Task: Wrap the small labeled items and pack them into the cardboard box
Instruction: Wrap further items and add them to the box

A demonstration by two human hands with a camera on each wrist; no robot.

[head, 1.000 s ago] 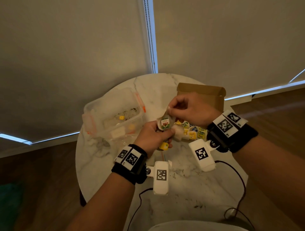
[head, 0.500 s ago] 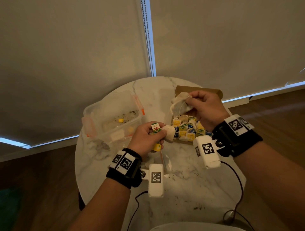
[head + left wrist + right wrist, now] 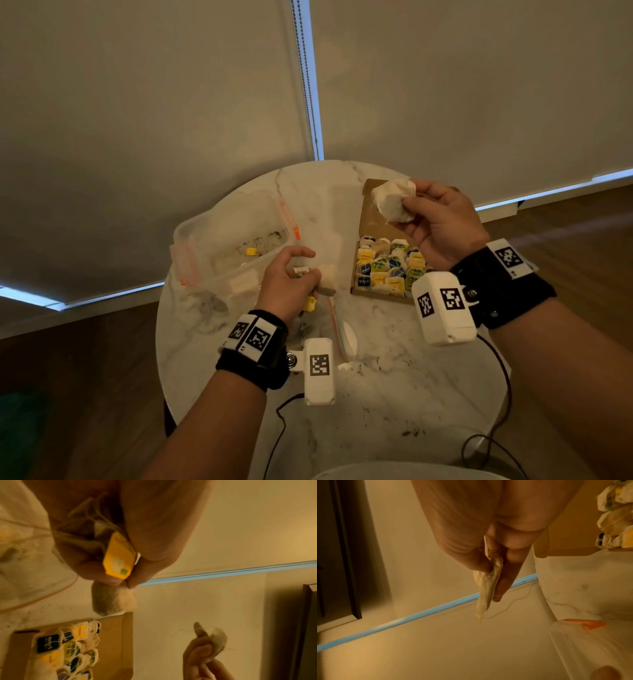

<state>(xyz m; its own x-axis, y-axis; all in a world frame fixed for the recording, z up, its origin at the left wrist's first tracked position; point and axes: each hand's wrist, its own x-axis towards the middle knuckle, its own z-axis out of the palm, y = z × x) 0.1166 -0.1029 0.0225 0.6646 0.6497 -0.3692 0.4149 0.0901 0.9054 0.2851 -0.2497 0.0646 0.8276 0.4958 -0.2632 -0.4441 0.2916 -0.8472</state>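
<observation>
Marble-topped and round, the desk (image 3: 394, 394) stands before drawn blinds. Above the cardboard box (image 3: 371, 214), the right hand (image 3: 442, 226) pinches a pale tea bag (image 3: 394, 202) between thumb and fingers. Wrapped labeled bags (image 3: 388, 265) fill the box's near part. Left of it, the left hand (image 3: 291, 284) grips another tea bag (image 3: 114, 599) with its yellow tag (image 3: 119, 559). Farther left sits a clear plastic container (image 3: 233, 250) with orange clips.

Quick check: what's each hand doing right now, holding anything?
Left hand: fingers curled round a bunch of tea bags and a yellow tag.
Right hand: pinching one tea bag above the cardboard box.
</observation>
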